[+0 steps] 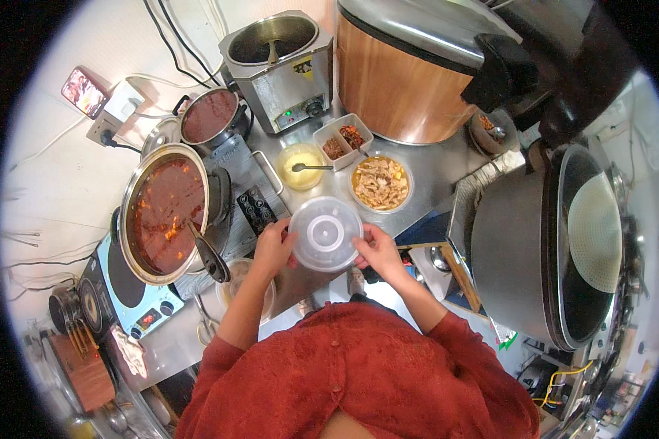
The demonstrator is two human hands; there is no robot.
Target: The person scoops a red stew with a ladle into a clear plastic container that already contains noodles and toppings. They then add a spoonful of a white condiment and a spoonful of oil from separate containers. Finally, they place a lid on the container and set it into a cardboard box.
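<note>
Between my hands is a round clear plastic lid [325, 233] with raised rings at its centre. My left hand [274, 247] grips its left edge, and my right hand [378, 251] is closed on the right edge. Whether a container sits under it, I cannot tell. Just beyond it stand a clear bowl of sliced food in yellowish liquid [381, 181] and a tub of pale yellow contents [300, 165] with a dark-handled spoon [311, 167]. A two-part white tray [343, 141] holds dark and reddish chunky condiments. Partly hidden by my left forearm is another clear round container [246, 287].
At left, a large pot of red broth [165, 212] with a ladle [209, 252] stands near a light-blue cooktop [135, 282]. Behind are a smaller pot [211, 117], a steel warmer [280, 73] and a wood-patterned cooker [403, 80]. A big open cooker [516, 245] stands right.
</note>
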